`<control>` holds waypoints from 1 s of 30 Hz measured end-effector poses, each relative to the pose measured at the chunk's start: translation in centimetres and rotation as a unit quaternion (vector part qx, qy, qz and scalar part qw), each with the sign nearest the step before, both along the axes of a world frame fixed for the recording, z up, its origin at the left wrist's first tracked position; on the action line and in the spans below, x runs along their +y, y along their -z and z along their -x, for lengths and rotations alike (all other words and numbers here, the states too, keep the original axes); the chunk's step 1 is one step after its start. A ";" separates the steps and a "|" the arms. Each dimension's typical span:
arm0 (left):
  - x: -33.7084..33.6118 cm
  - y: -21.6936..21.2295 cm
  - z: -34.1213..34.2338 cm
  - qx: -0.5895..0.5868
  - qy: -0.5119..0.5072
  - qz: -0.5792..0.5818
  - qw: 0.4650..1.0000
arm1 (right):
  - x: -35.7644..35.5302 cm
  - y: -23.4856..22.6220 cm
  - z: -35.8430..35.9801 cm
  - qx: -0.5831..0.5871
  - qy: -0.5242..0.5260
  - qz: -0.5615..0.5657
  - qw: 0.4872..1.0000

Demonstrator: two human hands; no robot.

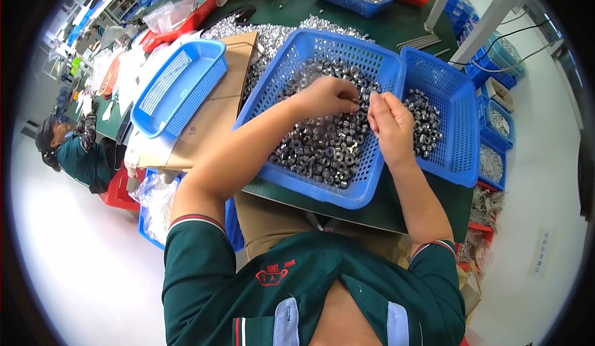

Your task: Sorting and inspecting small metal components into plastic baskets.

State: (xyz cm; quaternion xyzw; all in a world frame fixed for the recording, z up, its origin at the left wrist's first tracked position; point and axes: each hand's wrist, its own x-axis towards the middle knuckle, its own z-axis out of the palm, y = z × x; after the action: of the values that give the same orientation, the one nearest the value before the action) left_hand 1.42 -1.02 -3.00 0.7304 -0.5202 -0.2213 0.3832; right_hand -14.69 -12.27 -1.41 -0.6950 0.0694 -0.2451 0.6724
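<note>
Left hand (325,96): curled over the nut pile, fingertips pinched at the far right side of the middle basket; grip looks clenched on something tiny, probably a nut, but I can't really tell what's in it.
Right hand (392,123): just beside the left, fingers folded in toward it, also pinched shut (whatever's between the fingers is too small to make out).
Nuts (322,144): heap of small shiny metal hex nuts filling the big blue basket (291,185), directly under and a bit toward the body from both hands.
Which way: the pile lies below and to the left of the grips; the left hand sits right over it, so it's the nearer one. Right hand hangs over the rim between the two baskets.
Second basket (462,123): touching the first on the right, smaller batch of nuts inside.
Empty blue tray (180,86): off to the left on cardboard (214,123).
Surface (403,27): dark green, loose silvery parts (273,36) piled behind the baskets.
</note>
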 end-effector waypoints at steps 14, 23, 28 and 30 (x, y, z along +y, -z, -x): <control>1.8 -5.0 2.7 0.392 0.065 0.072 0.915 | -0.3 0.3 0.2 0.018 0.001 0.102 0.995; 2.3 -6.0 3.4 0.361 0.050 0.084 0.927 | 0.2 -0.6 0.3 0.014 0.012 0.145 0.989; 2.3 -5.7 3.7 0.284 0.022 0.049 0.957 | 0.3 -0.3 0.5 0.024 0.017 0.190 0.981; 2.3 -5.6 3.9 0.289 0.015 0.042 0.956 | 0.7 -0.1 0.6 0.005 0.079 0.316 0.945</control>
State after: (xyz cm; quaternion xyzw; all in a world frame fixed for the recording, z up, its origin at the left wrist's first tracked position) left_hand -2.45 1.29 2.63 0.6105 -0.4074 -0.4063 0.5443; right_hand -15.33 -11.61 -1.26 -0.8655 0.0464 -0.3027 0.3963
